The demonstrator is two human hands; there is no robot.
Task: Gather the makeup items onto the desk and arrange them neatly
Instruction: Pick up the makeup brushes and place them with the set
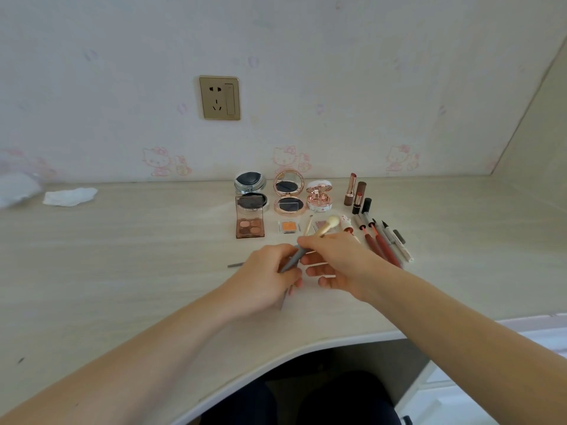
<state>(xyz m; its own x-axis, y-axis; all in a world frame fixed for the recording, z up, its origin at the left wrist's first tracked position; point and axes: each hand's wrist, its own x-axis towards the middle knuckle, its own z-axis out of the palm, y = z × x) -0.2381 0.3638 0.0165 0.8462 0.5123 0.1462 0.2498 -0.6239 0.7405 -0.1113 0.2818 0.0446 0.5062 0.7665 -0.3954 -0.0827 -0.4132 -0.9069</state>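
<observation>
Both hands hold one makeup brush (291, 259) over the middle of the desk (122, 271). It has a grey handle, a gold ferrule and a fluffy white head pointing to the far right. My left hand (264, 274) grips the lower handle, with other thin handles partly hidden under its fingers. My right hand (334, 259) pinches the brush near the ferrule. Beyond them lie an open eyeshadow palette (250, 224), a small orange pan (288, 227), a thin brush (307, 224), three open compacts (288, 194), lipsticks (356, 193) and a row of pens (385, 242).
A thin grey stick (235, 265) shows on the desk just left of my left hand. A crumpled white tissue (70, 196) lies at the far left by the wall. A wall socket (219, 98) is above the desk. The desk's curved front edge runs near my lap.
</observation>
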